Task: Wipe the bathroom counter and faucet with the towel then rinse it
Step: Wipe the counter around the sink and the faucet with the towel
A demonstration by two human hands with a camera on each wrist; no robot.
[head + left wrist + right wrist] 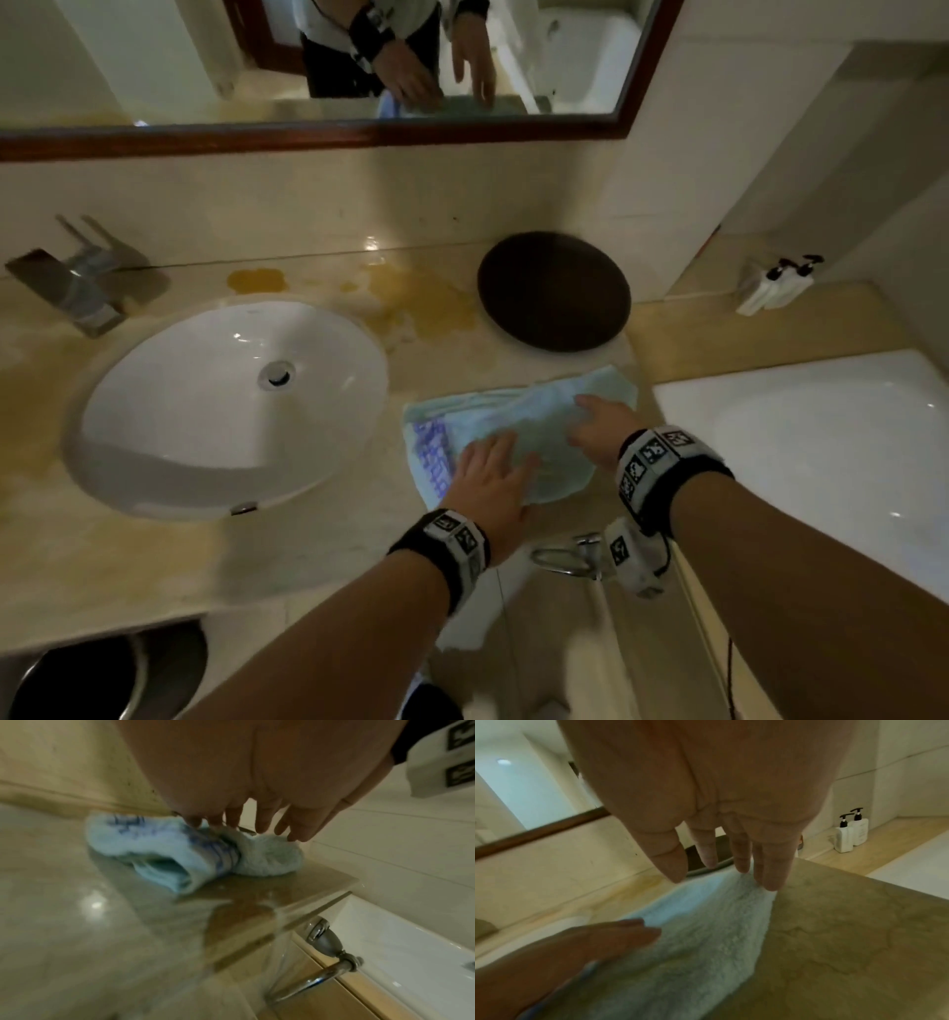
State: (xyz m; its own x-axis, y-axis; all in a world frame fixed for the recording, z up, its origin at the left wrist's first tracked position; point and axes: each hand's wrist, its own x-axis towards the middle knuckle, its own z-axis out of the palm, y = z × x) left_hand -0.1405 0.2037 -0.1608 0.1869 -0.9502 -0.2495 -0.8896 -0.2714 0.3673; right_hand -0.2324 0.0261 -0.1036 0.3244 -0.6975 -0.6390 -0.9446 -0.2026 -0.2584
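Observation:
A light blue towel [518,426] with a dark blue printed band lies bunched on the beige stone counter [154,565], right of the white oval sink [226,406]. My left hand [493,473] lies flat on the towel's near part, fingers straight. My right hand [595,426] rests with straight fingers on its right part. From the left wrist, the towel [180,852] bunches under the fingertips [262,825]. From the right wrist, fingertips [770,880] touch the towel [693,943] edge. The chrome faucet [87,282] stands at the far left behind the sink.
A dark round tray [554,290] sits behind the towel. Yellowish wet stains [411,303] mark the counter by the wall. A white bathtub [821,442] lies to the right, with two pump bottles [770,285] on its ledge. A chrome towel ring [565,557] hangs below the counter edge.

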